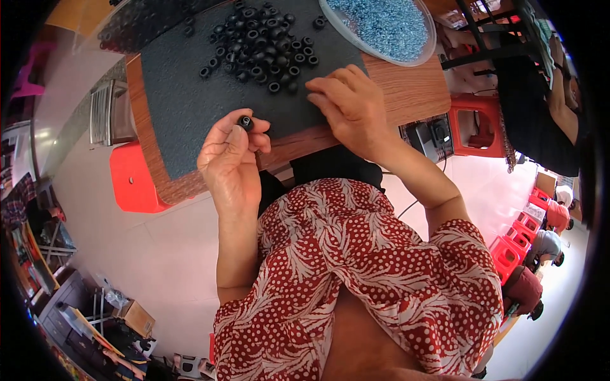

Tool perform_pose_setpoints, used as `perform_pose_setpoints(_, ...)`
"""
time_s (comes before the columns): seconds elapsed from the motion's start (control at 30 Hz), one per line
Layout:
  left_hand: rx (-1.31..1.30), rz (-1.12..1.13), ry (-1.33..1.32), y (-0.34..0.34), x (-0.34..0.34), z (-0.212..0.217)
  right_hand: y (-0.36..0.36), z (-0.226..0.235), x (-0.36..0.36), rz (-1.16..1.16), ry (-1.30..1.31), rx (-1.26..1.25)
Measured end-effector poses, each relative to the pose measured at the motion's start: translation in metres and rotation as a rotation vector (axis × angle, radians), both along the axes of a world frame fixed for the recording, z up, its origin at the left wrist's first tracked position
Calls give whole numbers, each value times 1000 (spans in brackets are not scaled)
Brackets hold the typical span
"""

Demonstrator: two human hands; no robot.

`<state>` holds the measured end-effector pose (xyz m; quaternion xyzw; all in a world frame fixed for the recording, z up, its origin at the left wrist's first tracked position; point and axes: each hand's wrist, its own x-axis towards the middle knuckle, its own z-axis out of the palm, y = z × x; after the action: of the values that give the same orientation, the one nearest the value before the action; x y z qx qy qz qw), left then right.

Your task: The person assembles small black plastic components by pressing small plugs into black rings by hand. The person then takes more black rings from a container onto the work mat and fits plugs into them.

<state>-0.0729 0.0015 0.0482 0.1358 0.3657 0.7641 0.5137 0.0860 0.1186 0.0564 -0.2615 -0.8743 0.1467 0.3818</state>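
My left hand (230, 152) is closed, pinching a small round black cap-like piece (245, 121) between thumb and fingers above the mat's near edge. The piece's opening faces up, and something pale and shiny shows inside it. My right hand (351, 105) hovers at the right side of the mat with fingers bent. A gap shows between its thumb and index finger, and nothing is visible there. Beyond both hands lies a loose pile of the same hollow black pieces (262, 47) on a dark grey mat (181, 95).
A clear round tub (427, 52) of tiny blue pieces stands on the wooden table (413, 89) at the far right. At the far left is a clear container (127, 32) with dark pieces. Red stools (130, 181) flank the table. Other people (546, 247) sit farther right.
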Motion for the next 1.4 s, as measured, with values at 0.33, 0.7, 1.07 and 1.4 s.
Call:
perform_pose_setpoints(0.33,17,114,22,-8,-7,-2,-2,1,-20,-4,-17,194)
perform_pose_setpoints(0.7,22,164,9,-4,-10,0,-23,-12,-44,159,-117,144)
perform_pose_setpoints(1.07,18,166,-37,-2,-9,-8,15,10,-77,48,-51,308)
perform_pose_setpoints(1.4,31,168,-28,-1,-7,-5,38,5,-102,168,-275,475)
